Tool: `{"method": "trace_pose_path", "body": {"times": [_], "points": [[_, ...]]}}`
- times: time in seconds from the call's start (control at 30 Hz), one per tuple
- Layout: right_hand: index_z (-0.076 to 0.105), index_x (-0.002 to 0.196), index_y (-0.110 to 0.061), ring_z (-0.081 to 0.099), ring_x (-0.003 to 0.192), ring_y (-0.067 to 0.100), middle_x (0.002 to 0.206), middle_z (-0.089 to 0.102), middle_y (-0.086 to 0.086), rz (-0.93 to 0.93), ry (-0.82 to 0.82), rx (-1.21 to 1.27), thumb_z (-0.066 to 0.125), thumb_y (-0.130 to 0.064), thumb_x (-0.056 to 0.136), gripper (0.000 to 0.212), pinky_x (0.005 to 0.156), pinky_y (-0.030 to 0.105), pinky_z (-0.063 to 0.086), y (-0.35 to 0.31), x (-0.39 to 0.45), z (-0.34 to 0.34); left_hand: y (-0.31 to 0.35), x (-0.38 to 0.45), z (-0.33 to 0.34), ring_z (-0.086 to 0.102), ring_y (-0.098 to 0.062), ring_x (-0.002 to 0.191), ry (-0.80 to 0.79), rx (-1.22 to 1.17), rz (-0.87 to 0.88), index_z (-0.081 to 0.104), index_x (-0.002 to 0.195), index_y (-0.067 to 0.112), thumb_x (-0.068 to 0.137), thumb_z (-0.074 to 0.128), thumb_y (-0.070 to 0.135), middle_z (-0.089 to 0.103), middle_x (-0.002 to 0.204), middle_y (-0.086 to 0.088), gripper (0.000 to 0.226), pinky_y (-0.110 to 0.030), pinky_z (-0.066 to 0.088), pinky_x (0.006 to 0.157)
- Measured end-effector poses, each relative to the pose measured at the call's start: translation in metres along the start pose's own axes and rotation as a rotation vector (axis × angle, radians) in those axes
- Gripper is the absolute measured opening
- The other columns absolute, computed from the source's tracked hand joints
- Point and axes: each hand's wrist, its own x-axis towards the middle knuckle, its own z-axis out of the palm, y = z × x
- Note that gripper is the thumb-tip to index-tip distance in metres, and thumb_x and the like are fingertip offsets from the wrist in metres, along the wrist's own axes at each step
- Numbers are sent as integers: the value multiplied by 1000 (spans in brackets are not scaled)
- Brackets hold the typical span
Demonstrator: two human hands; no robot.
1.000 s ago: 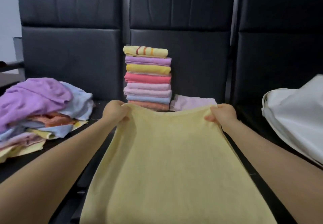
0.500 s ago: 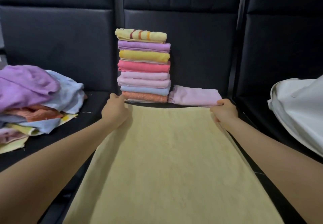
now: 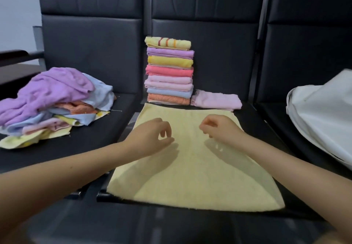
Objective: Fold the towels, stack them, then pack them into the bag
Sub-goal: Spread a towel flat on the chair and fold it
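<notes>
Pale yellow square terry towel lies flat on the black seat, ready for folding, with left hand and right hand hovering loose-fingered above it, gripping nothing.

Three black padded seats in a row against a pale wall

The middle seat and its neighbours — the left seat and the right seat — have tall, panelled, leather-look backs with soft creases, standing side by side with narrow gaps between. A pale wall shows at far left, above a dark armrest. Light is soft and even — faint sheen on the upholstery.
</notes>
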Motion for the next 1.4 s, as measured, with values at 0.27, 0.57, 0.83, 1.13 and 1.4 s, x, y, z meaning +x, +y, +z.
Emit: {"method": "trace_pose_path", "body": {"times": [0.27,0.57,0.83,1.13,1.4], "points": [[61,86,-21,50,75,4,84,59,-10,-323,-397,-364,63,-29,90,9,70,21,42,-18,-90,24,12,-83,7,49,-7,87,-238,37,293,59,108,26,83,38,51,49,97,12,41,-28,46,78],[54,98,-18,51,78,19,91,52,-2,-776,-250,-859,59,-37,83,24,53,29,33,-5,-114,38,2,-104,17,57,-21,93,-26,214,504,52,117,22,88,55,45,54,111,1,38,-37,53,77],[50,89,-23,44,77,8,89,50,-10,-504,-394,-639,51,-28,94,7,68,26,38,-17,-96,29,2,-99,22,57,-21,89,49,313,571,50,114,21,87,55,51,56,108,0,41,-34,53,70],[58,83,-19,44,66,6,78,54,-8,-285,-517,-439,58,-18,87,4,63,21,38,-27,-79,31,-10,-89,23,53,-24,81,105,334,800,50,108,22,93,51,37,57,107,-3,21,-34,50,60],[47,107,-27,47,87,12,94,47,-14,-410,-410,-770,55,-67,83,48,71,31,41,-27,-104,29,-2,-89,20,54,-12,81,54,0,518,53,102,23,93,46,39,60,94,7,20,-30,46,68]]}}
